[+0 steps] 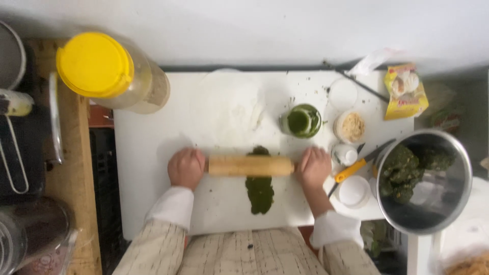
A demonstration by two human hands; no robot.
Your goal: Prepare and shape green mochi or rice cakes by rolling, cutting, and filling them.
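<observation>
**Green dough could stick or slide under the roller**

The long wooden rolling pin (250, 166) lies across the flat strip of dark green dough (259, 187) on the white surface (153, 153). The left hand (186, 168) wraps the pin's left end, and the right hand (314, 167) wraps its right end. The fingers of both hands curl closed around the ends.

The dough looks wet and dark. It could stick to the pin and tear if the hands push too hard. It is thin and long, so uneven pushing could make it lopsided.

Just right of the pin lie a yellow-handled knife (356, 165) and small round white lids (354, 191). The right hand is close to them and could bump them.

Past those sits a round metal bowl (458, 168) of green lumps, partly over the edge of the surface. A knock could tip it.

Behind the pin stands a small glass jar of green liquid (301, 121). A long forward roll could hit it.
</observation>
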